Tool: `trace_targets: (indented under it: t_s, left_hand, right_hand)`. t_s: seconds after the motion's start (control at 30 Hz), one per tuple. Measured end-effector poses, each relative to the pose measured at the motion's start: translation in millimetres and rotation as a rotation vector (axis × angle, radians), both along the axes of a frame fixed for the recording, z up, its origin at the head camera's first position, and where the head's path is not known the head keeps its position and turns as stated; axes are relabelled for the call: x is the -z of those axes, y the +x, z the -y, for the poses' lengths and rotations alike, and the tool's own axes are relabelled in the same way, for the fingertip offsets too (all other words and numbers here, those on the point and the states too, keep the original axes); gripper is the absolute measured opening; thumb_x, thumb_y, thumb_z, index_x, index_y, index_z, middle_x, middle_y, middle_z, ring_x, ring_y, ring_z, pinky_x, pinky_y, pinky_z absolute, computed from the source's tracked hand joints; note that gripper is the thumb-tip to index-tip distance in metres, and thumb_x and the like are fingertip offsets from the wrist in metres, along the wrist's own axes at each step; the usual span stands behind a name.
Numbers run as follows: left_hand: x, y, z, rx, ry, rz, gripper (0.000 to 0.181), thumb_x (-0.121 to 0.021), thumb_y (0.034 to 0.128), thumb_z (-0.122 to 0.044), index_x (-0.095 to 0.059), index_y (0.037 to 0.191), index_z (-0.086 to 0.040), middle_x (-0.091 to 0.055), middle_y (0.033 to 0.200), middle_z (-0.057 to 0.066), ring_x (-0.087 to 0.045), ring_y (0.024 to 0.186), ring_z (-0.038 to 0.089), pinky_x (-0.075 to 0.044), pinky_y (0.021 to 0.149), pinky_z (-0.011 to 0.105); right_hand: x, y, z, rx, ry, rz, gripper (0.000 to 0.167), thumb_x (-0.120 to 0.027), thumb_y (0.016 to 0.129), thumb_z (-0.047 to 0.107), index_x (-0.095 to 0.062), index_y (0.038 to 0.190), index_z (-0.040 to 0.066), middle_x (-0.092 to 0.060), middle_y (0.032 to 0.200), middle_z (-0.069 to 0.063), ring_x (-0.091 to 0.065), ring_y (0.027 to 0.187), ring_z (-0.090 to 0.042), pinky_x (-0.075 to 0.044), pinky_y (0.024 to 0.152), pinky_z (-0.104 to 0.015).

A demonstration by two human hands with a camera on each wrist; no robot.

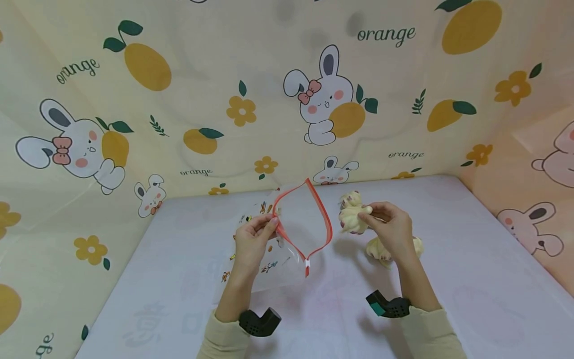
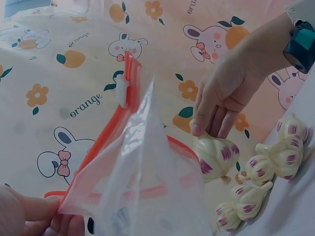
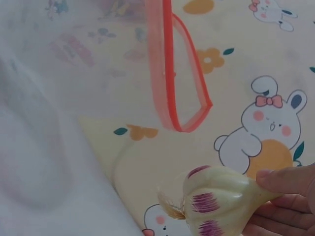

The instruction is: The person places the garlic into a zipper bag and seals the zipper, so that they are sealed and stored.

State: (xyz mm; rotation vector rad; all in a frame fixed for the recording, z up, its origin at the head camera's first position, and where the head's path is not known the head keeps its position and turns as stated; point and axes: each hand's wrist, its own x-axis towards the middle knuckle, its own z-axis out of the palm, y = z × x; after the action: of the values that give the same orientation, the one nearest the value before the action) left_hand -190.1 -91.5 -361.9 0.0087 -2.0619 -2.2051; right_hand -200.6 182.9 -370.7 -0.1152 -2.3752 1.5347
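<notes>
A clear plastic zip bag with a red zip edge and small printed figures is held by my left hand, which pinches the near-left side of its mouth. The mouth stands wide apart, and a white slider sits at one end of the zip. To the right of the bag, my right hand pinches a garlic bulb by its stem, above the table and outside the bag. The bulb is cream with purple streaks and has roots at its base. More garlic bulbs lie on the table, partly hidden below my right hand in the head view.
A white-covered table spans the work area. Cloth walls printed with rabbits and oranges rise behind it and at both sides. A black camera is worn on my left wrist, and another camera on my right.
</notes>
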Motion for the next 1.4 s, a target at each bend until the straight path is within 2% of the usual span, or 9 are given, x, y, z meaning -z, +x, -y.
trace_targets:
  t_s: [0.03, 0.1, 0.17, 0.27, 0.47, 1.03, 1.4]
  left_hand:
    - [0.3, 0.1, 0.1, 0.001, -0.002, 0.001, 0.024, -0.062, 0.0923, -0.005, -0.063, 0.111, 0.010, -0.069, 0.081, -0.008, -0.066, 0.071, 0.001, -0.059, 0.072, 0.015]
    - [0.8, 0.0, 0.2, 0.004, -0.006, 0.002, 0.025, -0.062, 0.0924, -0.005, -0.063, 0.112, 0.010, -0.069, 0.082, -0.008, -0.066, 0.071, 0.001, -0.059, 0.072, 0.015]
    - [1.1, -0.1, 0.2, 0.005, -0.010, 0.001, 0.025, -0.062, 0.0925, -0.006, -0.062, 0.112, 0.010, -0.069, 0.082, -0.007, -0.066, 0.071, 0.001, -0.059, 0.072, 0.015]
    - [1.1, -0.2, 0.2, 0.005, -0.016, 0.004, 0.026, -0.062, 0.0925, -0.006, -0.063, 0.113, 0.010, -0.069, 0.082, -0.007, -0.066, 0.071, 0.001, -0.059, 0.072, 0.015]
    - [1.4, -0.6, 0.2, 0.007, -0.020, 0.004, 0.025, -0.062, 0.0925, -0.006, -0.063, 0.112, 0.009, -0.070, 0.082, -0.007, -0.066, 0.071, 0.001, -0.059, 0.072, 0.015]
    - [1.1, -1.4, -1.7, 0.001, -0.021, 0.026, 0.024, -0.062, 0.0923, -0.007, -0.065, 0.112, 0.006, -0.070, 0.083, -0.007, -0.066, 0.071, 0.001, -0.059, 0.072, 0.015]
    - [2.0, -0.9, -4.2, -0.004, -0.027, 0.033, 0.023, -0.063, 0.0918, -0.007, -0.065, 0.110, 0.007, -0.070, 0.083, -0.006, -0.067, 0.071, 0.001, -0.059, 0.072, 0.016]
  right_hand:
    - [-0.6, 0.3, 0.0, 0.001, -0.005, 0.000, 0.031, -0.073, 0.086, 0.018, -0.065, 0.108, -0.003, -0.072, 0.107, -0.009, -0.055, 0.078, 0.020, -0.053, 0.068, -0.005]
    - [-2.2, 1.2, 0.0, 0.005, -0.016, 0.001, 0.031, -0.073, 0.086, 0.018, -0.065, 0.108, -0.003, -0.072, 0.100, 0.004, -0.056, 0.078, 0.019, -0.053, 0.069, -0.004]
    - [-4.4, 2.6, 0.5, 0.011, -0.024, -0.004, 0.032, -0.074, 0.085, 0.018, -0.065, 0.107, -0.003, -0.072, 0.098, 0.006, -0.056, 0.078, 0.019, -0.052, 0.070, -0.003]
    - [-7.1, 4.3, 1.2, 0.015, -0.041, -0.024, 0.031, -0.074, 0.085, 0.016, -0.065, 0.106, -0.004, -0.065, 0.087, 0.024, -0.057, 0.079, 0.019, -0.052, 0.072, -0.003]
    - [-10.4, 6.7, 1.9, 0.001, -0.048, -0.057, 0.030, -0.074, 0.085, 0.016, -0.065, 0.106, -0.005, -0.057, 0.081, 0.037, -0.057, 0.081, 0.019, -0.052, 0.074, -0.002]
    - [-15.4, 10.0, 4.3, -0.014, -0.091, -0.130, 0.026, -0.072, 0.085, 0.006, -0.063, 0.103, -0.009, -0.057, 0.081, 0.039, -0.058, 0.081, 0.018, -0.052, 0.075, -0.002]
    - [-19.1, 13.2, 7.0, -0.020, -0.097, -0.146, 0.026, -0.072, 0.085, 0.006, -0.062, 0.103, -0.010, -0.058, 0.082, 0.039, -0.059, 0.082, 0.018, -0.052, 0.075, -0.003]
